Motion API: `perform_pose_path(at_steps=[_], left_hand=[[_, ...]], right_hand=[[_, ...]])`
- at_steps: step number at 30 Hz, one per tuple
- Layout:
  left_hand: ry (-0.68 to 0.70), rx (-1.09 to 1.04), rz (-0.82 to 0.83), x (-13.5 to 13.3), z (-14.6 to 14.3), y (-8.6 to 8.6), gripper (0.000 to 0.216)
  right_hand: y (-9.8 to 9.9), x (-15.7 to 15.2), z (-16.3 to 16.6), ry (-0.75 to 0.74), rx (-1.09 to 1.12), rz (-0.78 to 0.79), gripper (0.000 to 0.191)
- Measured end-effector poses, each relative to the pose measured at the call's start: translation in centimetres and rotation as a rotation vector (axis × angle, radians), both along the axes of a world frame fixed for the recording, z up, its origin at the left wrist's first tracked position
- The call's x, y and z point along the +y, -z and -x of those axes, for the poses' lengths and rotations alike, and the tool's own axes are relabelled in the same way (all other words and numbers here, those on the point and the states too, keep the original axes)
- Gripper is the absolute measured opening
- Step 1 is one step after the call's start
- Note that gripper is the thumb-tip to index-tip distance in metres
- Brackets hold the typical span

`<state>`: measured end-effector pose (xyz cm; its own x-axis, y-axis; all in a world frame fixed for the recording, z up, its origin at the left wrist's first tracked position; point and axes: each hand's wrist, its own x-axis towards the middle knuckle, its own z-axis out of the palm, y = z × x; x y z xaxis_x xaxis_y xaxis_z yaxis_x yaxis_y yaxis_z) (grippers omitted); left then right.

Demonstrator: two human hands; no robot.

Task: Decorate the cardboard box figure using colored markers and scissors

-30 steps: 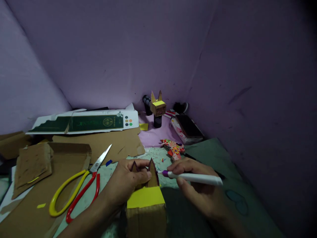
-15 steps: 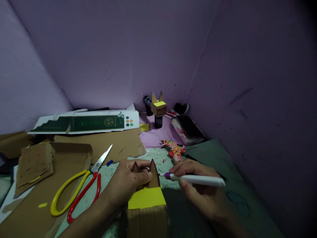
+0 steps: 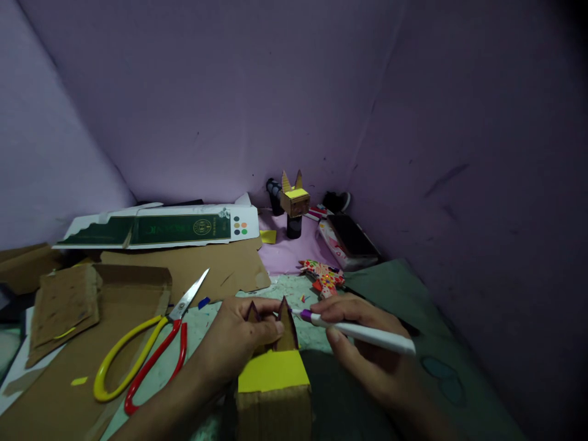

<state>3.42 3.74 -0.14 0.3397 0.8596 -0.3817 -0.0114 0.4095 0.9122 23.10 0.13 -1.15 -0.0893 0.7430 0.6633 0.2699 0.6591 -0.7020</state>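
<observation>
A cardboard box [image 3: 274, 413] with a yellow top patch [image 3: 274, 372] stands in front of me, two pointed cardboard ears rising from its back. My left hand [image 3: 243, 327] pinches the right ear [image 3: 288, 331] between thumb and fingers; purple lines its edges. In my right hand [image 3: 362, 337] is a white marker [image 3: 376, 337] with a purple collar. Its tip meets the right edge of that ear, near the point. The undersides of the fingers on the left hand are hidden behind the ears.
Open scissors [image 3: 158, 349] with yellow and red handles lie at left, over cardboard sheets [image 3: 197, 263]. A smaller eared box [image 3: 294, 202] sits on a dark cylinder at the back. A floral-patterned pouch [image 3: 325, 277] and a phone [image 3: 351, 234] are to the right.
The marker's tip has moved up along the ear's right edge and slightly left, with my right hand following. My left hand keeps its hold on the ear.
</observation>
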Motion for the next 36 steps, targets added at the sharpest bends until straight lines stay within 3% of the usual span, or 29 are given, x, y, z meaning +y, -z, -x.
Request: perform_pose_path(at_steps=[9, 18, 25, 36], left_hand=[[0.024, 0.041, -0.008, -0.2, -0.2, -1.0, 0.035], [0.017, 0.051, -0.029, -0.1, -0.1, -0.2, 0.034], [0.042, 0.033, -0.048, -0.2, -0.1, -0.6, 0.03], [0.038, -0.04, -0.072, -0.2, -0.1, 0.4, 0.032]], right_hand=[[-0.6, 0.1, 0.5, 0.037, 0.013, -0.056, 0.029], [-0.2, 0.1, 0.1, 0.027, 0.019, 0.001, 0.023], [-0.4, 0.1, 0.4, 0.038, 0.009, -0.042, 0.027], [-0.6, 0.3, 0.5, 0.117, -0.013, -0.08, 0.025]])
